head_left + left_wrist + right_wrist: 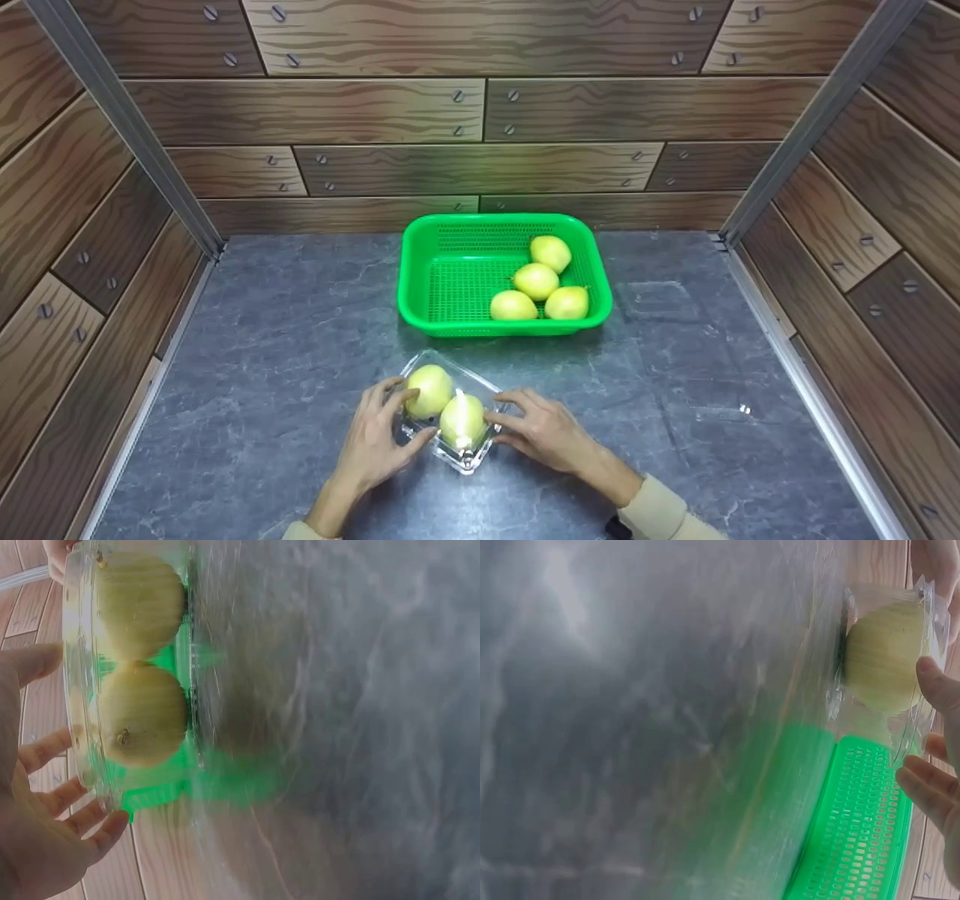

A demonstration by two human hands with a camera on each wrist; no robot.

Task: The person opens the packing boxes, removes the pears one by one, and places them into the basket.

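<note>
Two yellow-green pears [429,391] sit side by side in a clear plastic box [466,466] on the table, turned diagonally in the head view. Around its left corner my left hand [371,442] spreads its fingers, with the fingertips at the upper rim in the left wrist view. My right hand [551,435] touches the opposite side with lightly bent fingers. In the right wrist view its thumb [932,682] lies against the box wall near a pear [885,656], and the other fingertips are at the rim's corner.
Behind the box stands a green perforated basket [420,326] with several pears [536,282] toward its right side. Faint clear plastic pieces [724,412] lie on the grey table [300,315] at the right. Wood-patterned walls [480,169] enclose the back and both sides.
</note>
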